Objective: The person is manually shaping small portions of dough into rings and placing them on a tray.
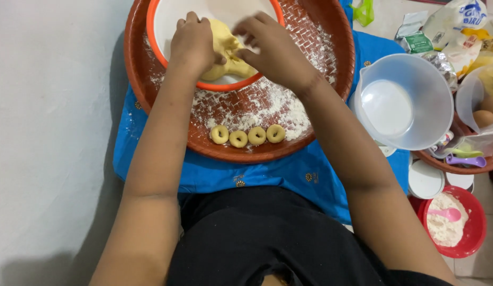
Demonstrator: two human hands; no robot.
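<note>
Black clothing at the lower edge, blue cloth (310, 175) spread beyond as cover for the floor. Four dough rings (247, 135) lined up on the floured near rim of the red woven tray (331, 58), out of the way. Left hand (196, 45) pressed onto the yellow dough (230, 61) inside the orange-rimmed bowl (167, 21), steadying; right hand (270, 45) half-curled, fingers pinching at the lump. Clear jug (402, 100) just beside.

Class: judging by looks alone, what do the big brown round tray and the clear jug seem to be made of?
Big brown round tray: probably moulded plastic, with a glossy rim and a woven-look pattern. Clear jug: likely translucent plastic, frosted, with a thin rim.
</note>
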